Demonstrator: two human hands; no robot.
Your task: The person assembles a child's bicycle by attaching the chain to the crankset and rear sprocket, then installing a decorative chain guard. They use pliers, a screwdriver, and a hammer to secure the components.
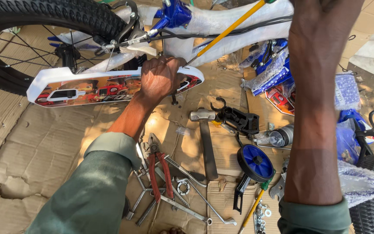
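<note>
My left hand (161,78) is closed on the right end of a white chain guard (87,86) with a cartoon picture, fixed beside the black tyre (57,13) of a small blue bicycle (174,13). A yellow-shafted screwdriver (226,32) slants down from the top edge, its tip right next to my left hand's knuckles. My right forearm rises on the right, and the back of my right hand (325,17) meets the top edge with its fingers cut off from view. The screwdriver's handle leaves the frame close to that hand.
On flattened cardboard (31,147) lie a hammer (206,143), red-handled pliers (159,169), several wrenches (182,190), a blue training wheel (255,162), a black plastic part (239,121) and wrapped blue parts (273,69). A second tyre (373,173) stands at the lower right.
</note>
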